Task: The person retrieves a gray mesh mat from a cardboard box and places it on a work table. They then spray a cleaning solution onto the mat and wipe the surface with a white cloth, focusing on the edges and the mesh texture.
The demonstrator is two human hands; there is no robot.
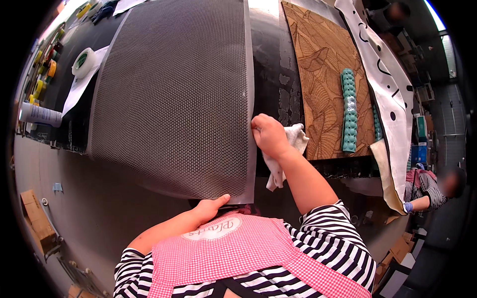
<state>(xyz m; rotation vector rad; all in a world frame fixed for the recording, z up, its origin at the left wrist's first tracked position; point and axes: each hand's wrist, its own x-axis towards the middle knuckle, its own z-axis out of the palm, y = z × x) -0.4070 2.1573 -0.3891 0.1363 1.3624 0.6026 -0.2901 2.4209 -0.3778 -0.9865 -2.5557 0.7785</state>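
A large grey mat (174, 89) with a fine holed texture and a smooth pale border lies over the dark table, its near end hanging past the table's front edge. My left hand (211, 207) grips that near end, thumb on top and the other fingers hidden beneath. At the mat's right border, my right hand (269, 135) is closed, with a crumpled white cloth (298, 139) hanging out of it on the right. Its knuckles touch the border; whether the fingertips also pinch the mat is hidden.
Right of the mat lie a brown leaf-patterned mat (323, 89), a rolled teal bubbled mat (349, 111) and a white black-marked sheet (385, 74). A tape roll (83, 63) and a white cylindrical container (40, 115) stand at left. Another person (430, 191) works at far right.
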